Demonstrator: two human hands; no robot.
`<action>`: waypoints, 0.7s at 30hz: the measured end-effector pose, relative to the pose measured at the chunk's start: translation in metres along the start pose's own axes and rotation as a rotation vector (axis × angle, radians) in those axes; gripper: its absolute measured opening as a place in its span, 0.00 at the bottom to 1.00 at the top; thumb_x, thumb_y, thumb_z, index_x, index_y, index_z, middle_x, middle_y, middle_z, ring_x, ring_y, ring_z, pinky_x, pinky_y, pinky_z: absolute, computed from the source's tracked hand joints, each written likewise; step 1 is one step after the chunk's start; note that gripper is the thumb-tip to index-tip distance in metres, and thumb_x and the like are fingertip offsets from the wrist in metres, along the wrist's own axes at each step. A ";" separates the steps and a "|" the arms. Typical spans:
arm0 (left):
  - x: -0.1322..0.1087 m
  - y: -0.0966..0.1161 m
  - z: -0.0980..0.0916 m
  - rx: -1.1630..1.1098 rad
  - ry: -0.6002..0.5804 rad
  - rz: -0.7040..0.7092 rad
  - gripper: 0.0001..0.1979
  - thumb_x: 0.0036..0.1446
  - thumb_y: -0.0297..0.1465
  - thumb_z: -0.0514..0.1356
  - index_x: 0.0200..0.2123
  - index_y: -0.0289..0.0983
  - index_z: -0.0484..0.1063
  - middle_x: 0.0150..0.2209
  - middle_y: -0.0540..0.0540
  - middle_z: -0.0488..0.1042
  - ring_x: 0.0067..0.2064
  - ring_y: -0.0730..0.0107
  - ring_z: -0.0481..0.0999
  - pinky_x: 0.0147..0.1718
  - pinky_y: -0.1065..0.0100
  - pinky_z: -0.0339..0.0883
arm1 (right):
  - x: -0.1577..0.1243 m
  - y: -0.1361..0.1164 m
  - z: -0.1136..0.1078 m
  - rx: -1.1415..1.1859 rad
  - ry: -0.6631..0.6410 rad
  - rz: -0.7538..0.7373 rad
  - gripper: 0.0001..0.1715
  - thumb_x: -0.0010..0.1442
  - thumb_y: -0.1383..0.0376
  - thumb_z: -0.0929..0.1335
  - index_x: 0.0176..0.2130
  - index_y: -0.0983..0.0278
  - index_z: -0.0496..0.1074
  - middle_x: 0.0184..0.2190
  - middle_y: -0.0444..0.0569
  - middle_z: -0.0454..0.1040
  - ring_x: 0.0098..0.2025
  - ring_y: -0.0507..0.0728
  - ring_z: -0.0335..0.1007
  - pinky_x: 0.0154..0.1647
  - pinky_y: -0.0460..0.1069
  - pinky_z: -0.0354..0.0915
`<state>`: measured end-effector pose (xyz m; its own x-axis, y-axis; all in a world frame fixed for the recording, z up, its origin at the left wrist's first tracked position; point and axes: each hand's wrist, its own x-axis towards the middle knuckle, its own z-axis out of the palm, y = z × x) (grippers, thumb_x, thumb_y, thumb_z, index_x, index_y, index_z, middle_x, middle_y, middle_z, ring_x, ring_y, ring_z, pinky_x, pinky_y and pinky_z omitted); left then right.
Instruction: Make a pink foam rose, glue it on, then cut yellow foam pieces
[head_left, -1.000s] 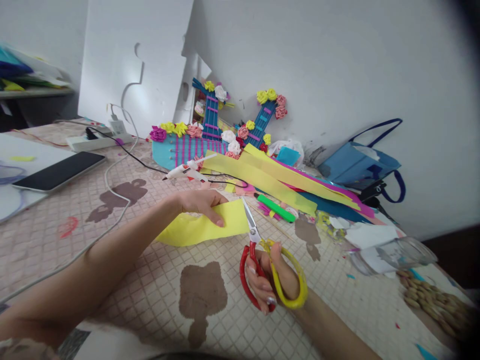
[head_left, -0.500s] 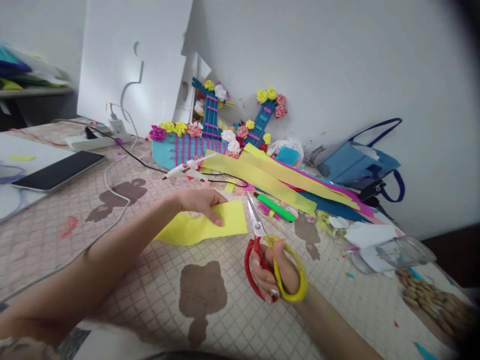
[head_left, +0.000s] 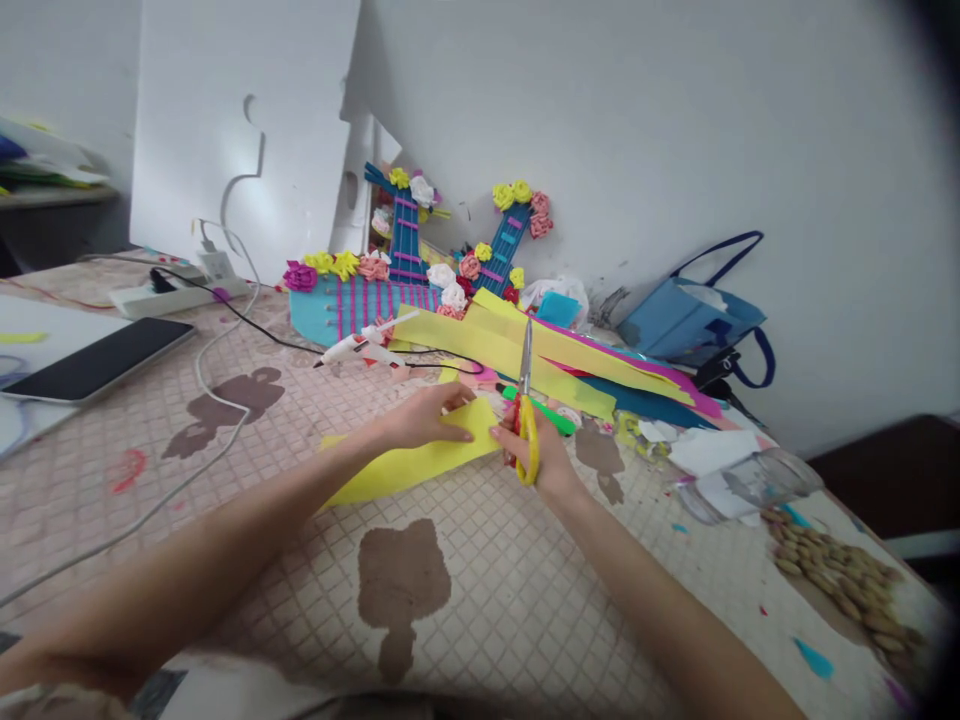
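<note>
A strip of yellow crepe paper (head_left: 409, 468) lies slantwise over the table, and my left hand (head_left: 427, 415) pinches it near its right end. My right hand (head_left: 544, 450) is closed round the scissors (head_left: 527, 430), which have one yellow and one red handle. Their blades point up and away from me and look closed. The thumb of the right hand is at the right end of the yellow paper. Just behind that hand lies a green marker (head_left: 553, 415), partly covered by it.
Behind the hands lie a white glue gun (head_left: 352, 347), long yellow paper strips (head_left: 480, 345) and guitar-shaped crafts (head_left: 360, 305) with paper flowers. A phone (head_left: 97, 358) and cable are at left. A glass jar (head_left: 772, 480), nuts (head_left: 832, 575) and a blue bag (head_left: 690, 325) are at right.
My right hand has moved up and turned the scissors, bringing its thumb to the paper's right end. The left hand stays on the strip. The view has shifted slightly.
</note>
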<state>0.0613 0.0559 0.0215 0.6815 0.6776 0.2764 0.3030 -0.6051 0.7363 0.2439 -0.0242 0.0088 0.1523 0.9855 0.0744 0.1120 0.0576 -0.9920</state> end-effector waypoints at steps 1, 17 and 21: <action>-0.002 0.003 0.004 0.011 0.114 0.025 0.20 0.45 0.38 0.65 0.41 0.38 0.69 0.39 0.46 0.72 0.40 0.66 0.71 0.36 0.68 0.64 | 0.002 0.001 0.001 0.006 0.019 -0.007 0.24 0.42 0.57 0.74 0.32 0.61 0.59 0.22 0.35 0.62 0.16 0.46 0.58 0.14 0.43 0.59; -0.008 0.017 0.041 -0.590 -0.067 -0.471 0.23 0.47 0.47 0.62 0.35 0.35 0.63 0.23 0.51 0.72 0.20 0.76 0.69 0.20 0.72 0.63 | -0.013 0.014 0.014 -0.030 -0.108 -0.090 0.22 0.45 0.55 0.72 0.32 0.61 0.59 0.23 0.38 0.63 0.22 0.49 0.59 0.22 0.46 0.58; -0.008 0.012 0.042 -0.761 -0.120 -0.483 0.22 0.46 0.43 0.65 0.37 0.34 0.64 0.25 0.51 0.72 0.23 0.77 0.70 0.24 0.73 0.64 | -0.014 0.016 0.013 -0.003 -0.106 -0.078 0.22 0.44 0.56 0.73 0.31 0.61 0.59 0.23 0.37 0.63 0.22 0.49 0.59 0.22 0.46 0.59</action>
<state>0.0878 0.0257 0.0022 0.6723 0.7119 -0.2030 0.0813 0.2017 0.9761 0.2305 -0.0351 -0.0099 0.0383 0.9894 0.1398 0.1227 0.1342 -0.9833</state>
